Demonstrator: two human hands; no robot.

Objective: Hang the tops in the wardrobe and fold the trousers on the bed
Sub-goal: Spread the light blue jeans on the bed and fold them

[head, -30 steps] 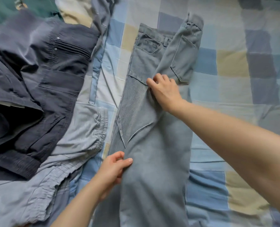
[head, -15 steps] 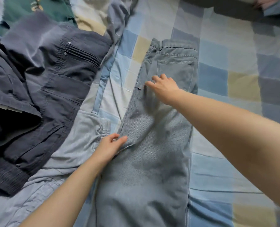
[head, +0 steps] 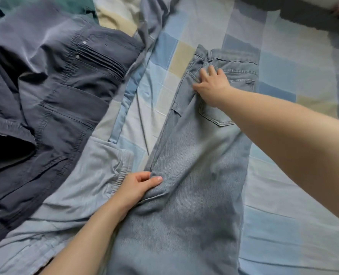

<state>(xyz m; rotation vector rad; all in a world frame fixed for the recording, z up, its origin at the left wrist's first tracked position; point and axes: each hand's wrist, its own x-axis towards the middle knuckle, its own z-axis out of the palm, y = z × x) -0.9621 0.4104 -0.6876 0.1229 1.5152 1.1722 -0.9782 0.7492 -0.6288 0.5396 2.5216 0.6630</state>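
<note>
Light blue jeans (head: 194,175) lie lengthwise on the bed, folded leg over leg, waistband at the far end and a back pocket facing up. My right hand (head: 210,84) lies flat on the jeans just below the waistband, fingers spread. At the jeans' left edge, near the crotch seam, my left hand (head: 138,185) pinches a fold of denim between thumb and fingers. Dark navy trousers (head: 51,92) lie spread at the left. Pale blue elastic-waist trousers (head: 81,187) lie partly under them, beside my left hand.
The bed carries a checked sheet (head: 283,195) in blue, grey and cream. A green garment (head: 73,4) and a cream one (head: 113,18) lie at the far left. A dark strip (head: 303,16) runs along the far right edge.
The right hand slid up the jeans to just below the waistband. The loose upper flap of the jeans now lies flat. The left hand went from touching the edge to pinching it.
</note>
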